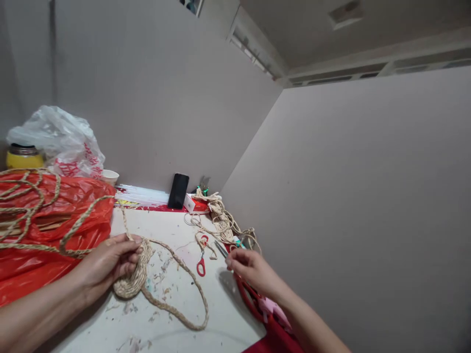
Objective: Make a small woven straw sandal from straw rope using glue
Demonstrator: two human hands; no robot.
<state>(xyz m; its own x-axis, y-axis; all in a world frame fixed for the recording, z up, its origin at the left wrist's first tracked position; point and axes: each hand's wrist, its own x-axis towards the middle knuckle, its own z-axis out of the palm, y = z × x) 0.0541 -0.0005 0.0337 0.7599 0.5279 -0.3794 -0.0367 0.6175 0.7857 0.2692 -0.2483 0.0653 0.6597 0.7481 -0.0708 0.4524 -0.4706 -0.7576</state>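
Note:
My left hand (117,257) is closed on an oval coil of braided straw cord (134,274), at the left of the table. From the coil a loose length of braid (176,310) loops out across the white tabletop and back. My right hand (247,267) is at the table's right side, thumb and fingers pinched together. Whatever is between its fingertips is too small to make out. Grey blades (221,249) show just past these fingertips, and a red handle (250,303) shows below the hand. Small red-handled scissors (201,264) lie left of the right hand.
A red plastic bag (88,196) with more braid covers the left side. Behind stand a phone (178,191), a paper cup (109,176), a clear plastic bag (62,132) and a yellow jar (24,158). A bundle of cord (222,220) lies by the right wall.

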